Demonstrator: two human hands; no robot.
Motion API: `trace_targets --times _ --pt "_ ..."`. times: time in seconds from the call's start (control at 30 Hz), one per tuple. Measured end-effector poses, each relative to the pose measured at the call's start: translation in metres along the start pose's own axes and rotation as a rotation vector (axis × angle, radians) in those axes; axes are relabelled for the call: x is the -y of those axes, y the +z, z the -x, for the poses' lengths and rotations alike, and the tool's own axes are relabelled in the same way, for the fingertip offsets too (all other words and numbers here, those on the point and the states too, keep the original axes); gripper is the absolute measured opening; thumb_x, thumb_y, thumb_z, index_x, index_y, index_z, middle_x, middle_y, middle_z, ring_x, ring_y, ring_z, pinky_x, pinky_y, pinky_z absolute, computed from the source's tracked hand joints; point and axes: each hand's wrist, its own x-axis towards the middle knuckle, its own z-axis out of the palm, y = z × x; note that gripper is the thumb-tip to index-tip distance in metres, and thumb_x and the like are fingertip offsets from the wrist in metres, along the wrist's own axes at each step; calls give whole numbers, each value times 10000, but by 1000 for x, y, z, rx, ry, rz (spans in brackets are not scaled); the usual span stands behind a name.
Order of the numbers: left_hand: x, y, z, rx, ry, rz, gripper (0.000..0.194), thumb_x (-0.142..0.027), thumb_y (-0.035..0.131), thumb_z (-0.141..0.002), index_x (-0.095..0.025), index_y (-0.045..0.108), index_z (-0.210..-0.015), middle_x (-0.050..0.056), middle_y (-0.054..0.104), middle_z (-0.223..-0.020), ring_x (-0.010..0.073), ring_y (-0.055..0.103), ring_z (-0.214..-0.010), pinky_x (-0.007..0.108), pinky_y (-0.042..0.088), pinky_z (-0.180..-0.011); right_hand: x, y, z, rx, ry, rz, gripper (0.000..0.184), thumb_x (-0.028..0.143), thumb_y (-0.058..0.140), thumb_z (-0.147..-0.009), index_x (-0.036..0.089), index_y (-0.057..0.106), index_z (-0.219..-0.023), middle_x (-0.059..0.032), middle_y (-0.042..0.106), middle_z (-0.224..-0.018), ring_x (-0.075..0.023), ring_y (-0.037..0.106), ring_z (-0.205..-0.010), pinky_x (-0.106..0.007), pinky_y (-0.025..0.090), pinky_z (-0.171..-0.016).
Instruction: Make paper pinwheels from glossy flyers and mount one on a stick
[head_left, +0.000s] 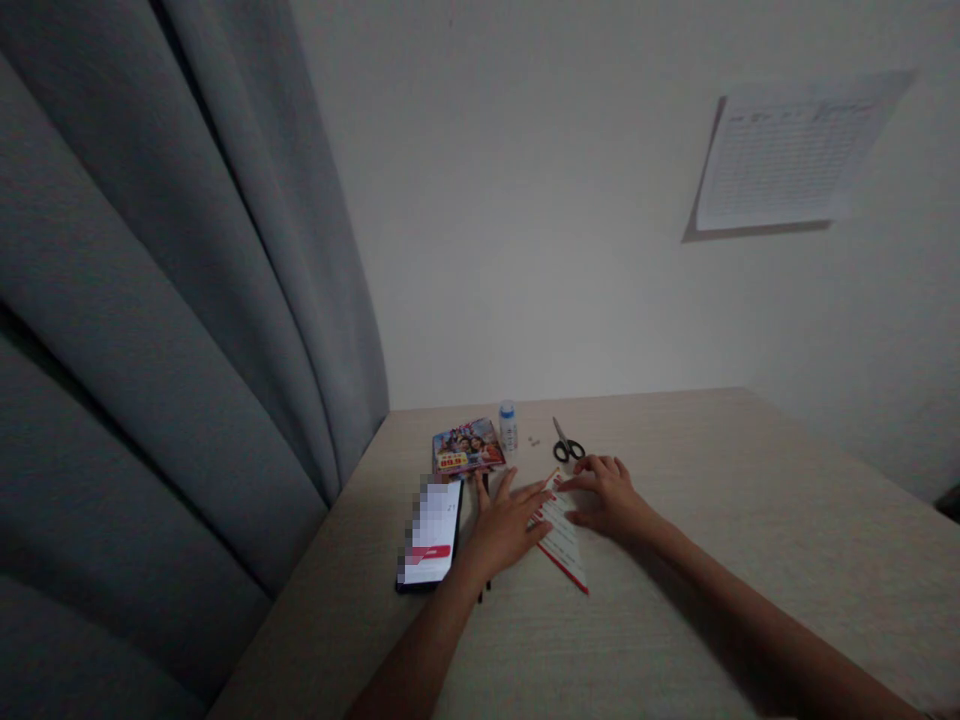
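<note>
A long strip of white paper with a red edge (562, 537) lies at an angle on the table, its far end under my right hand (606, 497). That hand rests on the paper with its fingers spread. My left hand (506, 527) lies flat just left of the paper, its fingertips at the paper's edge. A thin black object (484, 591) pokes out from under my left palm, mostly hidden. Beyond the hands are black-handled scissors (567, 447), close to my right fingertips.
A phone (430, 535) with a lit, partly blurred screen lies left of my left hand. Further back stand a colourful printed booklet (468, 448) and a small bottle with a blue cap (508, 426). Grey curtains (150, 300) hang left; a paper sheet (787, 160) is on the wall.
</note>
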Motion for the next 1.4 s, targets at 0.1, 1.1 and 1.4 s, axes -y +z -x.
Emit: trace_targets --times 0.1,1.1,1.4 --pt "0 -3 -6 -32 -5 -34 502 -521 432 -981 -442 410 -1477 -46 409 -1572 371 127 -1515 779 -201 -1056 2 0 -5 -17 -22 13 267 424 740 -785 423 752 -1052 -38 559 -1315 -306 419 -1282 -620 142 -1142" --pt "14 5 -16 -60 -69 -49 499 -624 356 -974 -533 376 -1465 -109 383 -1576 374 91 -1523 769 -165 -1082 2 1 9 107 -41 -1 775 630 763 -646 318 618 -1341 -119 504 -1413 -370 376 -1345 -638 87 -1164" --pt "15 4 -16 -28 -74 -19 500 -632 347 -974 -551 352 -1467 -112 359 -1589 360 92 -1525 752 -182 -1080 2 4 21 158 -57 11 974 684 764 -591 269 521 -1438 -158 446 -1481 -395 350 -1375 -642 65 -1167"
